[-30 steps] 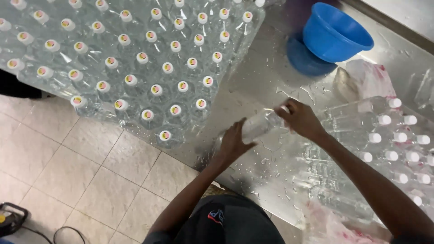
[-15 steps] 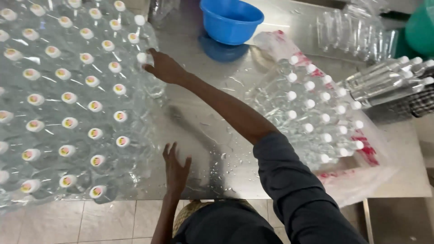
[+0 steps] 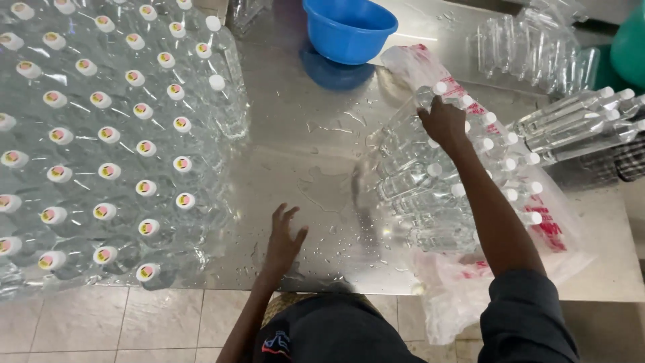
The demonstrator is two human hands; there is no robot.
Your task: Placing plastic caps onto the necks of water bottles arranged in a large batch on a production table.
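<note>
Hands at the wet bench [image 3: 302, 134], bottles on both sides.
I saw my right hand [image 3: 443, 123] resting on the bagged bottles [image 3: 430, 195], grip unclear; my left hand [image 3: 282, 238] lay open, flat, empty, near the capped stack [image 3: 101, 148].

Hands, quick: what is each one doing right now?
Left hand: open, fingers spread, flat on the wet metal table, holding nothing.
Right hand: on the lying bottles in the plastic bag; grip cannot be told.

bottle rows [image 3: 101, 134] cut off left, teal tub [image 3: 631, 44] cropped
</note>
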